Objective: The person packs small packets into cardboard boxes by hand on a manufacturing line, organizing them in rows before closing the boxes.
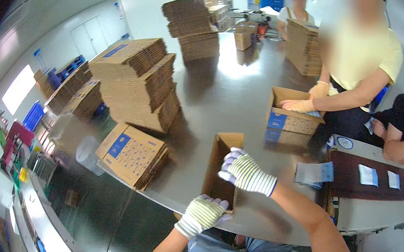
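Standing on its side at the near edge of the tabletop (pixel 228 83), a brown cardboard box (pixel 220 171) has its open mouth turned toward the right. The left hand (pixel 205 213), in a striped glove, grips the lower near corner of the box, fingers curled over the edge. The right hand (pixel 246 172), gloved the same way, presses on the upper rim at the mouth, fingers bent around the cardboard; whether they pinch a flap I cannot tell.

Forming this box well seems to ask that the lower hand keep the corner pinned to the tabletop while the upper hand works the rim, so the walls stay square and do not skew. Even pressure matters, since thin cardboard creases easily at a fold.

Left of the left hand lies a flat bundle of folded boxes (pixel 132 155), with taller stacks (pixel 139 79) beyond it. Right of the right hand, small packets (pixel 314 172) rest beside a dark belt (pixel 378 186) carrying more. Farther off, another person's gloved hands (pixel 299 104) rest on an open box (pixel 292 117).
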`<state>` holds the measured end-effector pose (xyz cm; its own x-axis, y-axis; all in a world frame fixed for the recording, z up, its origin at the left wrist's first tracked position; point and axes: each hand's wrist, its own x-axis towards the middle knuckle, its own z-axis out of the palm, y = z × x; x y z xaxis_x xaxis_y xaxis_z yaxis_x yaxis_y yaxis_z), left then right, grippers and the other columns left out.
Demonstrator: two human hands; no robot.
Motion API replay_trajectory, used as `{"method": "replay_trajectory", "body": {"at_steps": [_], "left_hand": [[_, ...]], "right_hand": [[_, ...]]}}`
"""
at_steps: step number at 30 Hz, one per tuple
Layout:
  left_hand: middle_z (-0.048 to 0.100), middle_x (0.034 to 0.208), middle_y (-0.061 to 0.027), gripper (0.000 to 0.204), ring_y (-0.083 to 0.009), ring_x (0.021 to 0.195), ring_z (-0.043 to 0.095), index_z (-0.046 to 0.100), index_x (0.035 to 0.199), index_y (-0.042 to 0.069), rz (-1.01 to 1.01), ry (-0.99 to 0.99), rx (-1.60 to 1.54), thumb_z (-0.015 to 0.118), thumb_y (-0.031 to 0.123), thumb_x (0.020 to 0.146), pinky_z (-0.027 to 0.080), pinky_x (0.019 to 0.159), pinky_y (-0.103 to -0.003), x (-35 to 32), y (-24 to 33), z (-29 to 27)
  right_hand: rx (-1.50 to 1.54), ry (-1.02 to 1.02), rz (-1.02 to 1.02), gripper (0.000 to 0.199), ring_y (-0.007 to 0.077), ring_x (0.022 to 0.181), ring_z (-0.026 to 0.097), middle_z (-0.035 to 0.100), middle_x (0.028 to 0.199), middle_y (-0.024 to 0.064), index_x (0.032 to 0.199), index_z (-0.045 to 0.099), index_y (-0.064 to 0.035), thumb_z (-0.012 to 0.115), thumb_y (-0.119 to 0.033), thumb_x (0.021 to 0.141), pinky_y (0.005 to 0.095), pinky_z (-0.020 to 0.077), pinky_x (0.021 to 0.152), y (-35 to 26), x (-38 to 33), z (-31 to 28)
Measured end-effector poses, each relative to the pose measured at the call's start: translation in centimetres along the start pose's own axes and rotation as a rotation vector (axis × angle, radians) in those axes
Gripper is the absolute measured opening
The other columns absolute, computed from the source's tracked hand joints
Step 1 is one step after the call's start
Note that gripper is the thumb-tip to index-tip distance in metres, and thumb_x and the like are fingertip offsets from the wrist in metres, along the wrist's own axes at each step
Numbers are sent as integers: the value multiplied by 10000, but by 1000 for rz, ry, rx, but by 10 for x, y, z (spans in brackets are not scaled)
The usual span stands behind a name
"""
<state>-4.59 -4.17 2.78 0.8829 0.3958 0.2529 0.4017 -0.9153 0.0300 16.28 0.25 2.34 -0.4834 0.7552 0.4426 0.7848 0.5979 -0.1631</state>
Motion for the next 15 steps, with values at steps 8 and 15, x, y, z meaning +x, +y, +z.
{"method": "replay_trajectory", "body": {"at_steps": [8,15], "left_hand": [[591,712,-41,362,-255,637,565,656,834,167,-30,106,82,657,488,666,446,575,-400,-10,-4,26],[525,654,-62,302,-246,609,536,552,769,122,-58,252,208,621,414,729,454,648,-393,-5,2,40]], "right_hand": [[381,228,90,234,254,981,542,582,876,52,874,583,-107,578,-333,816,535,222,1070,-72,-25,6],[361,290,135,310,255,862,524,545,764,64,757,569,-80,540,-379,836,513,228,1067,-66,-29,20]]}}
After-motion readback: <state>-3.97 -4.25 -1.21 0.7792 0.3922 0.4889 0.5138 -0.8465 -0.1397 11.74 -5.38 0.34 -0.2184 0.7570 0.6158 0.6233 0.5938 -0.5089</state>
